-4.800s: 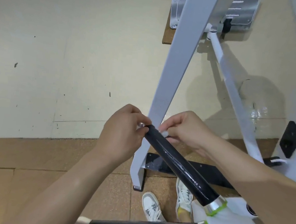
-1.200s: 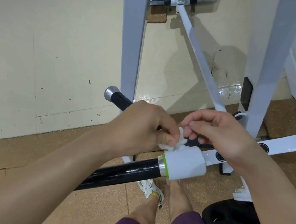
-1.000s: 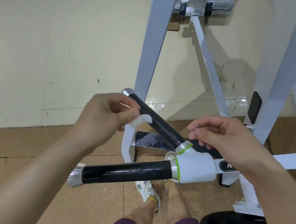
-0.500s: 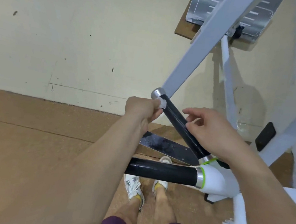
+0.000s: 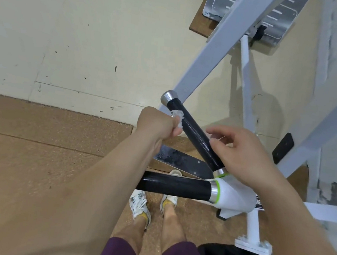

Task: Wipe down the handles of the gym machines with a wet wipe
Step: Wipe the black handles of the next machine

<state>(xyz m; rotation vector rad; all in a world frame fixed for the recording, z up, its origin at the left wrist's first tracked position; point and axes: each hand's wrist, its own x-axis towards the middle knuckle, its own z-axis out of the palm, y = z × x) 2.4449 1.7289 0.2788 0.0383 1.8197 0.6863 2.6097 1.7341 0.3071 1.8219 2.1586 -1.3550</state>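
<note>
left hand (image 5: 157,124) pinched small balled wet wipe (image 5: 178,118) against upper black handle (image 5: 193,132) near chrome end cap (image 5: 167,97). right hand (image 5: 241,153) loosely spread beside handle, holding nothing. risk: tiny wad slips from fingers, skips far side; lower handle (image 5: 175,186) looked unwiped.

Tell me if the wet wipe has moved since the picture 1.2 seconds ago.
Yes. The wet wipe was by the white hub; now the left hand holds it up the angled handle, near the silver end cap.
</note>
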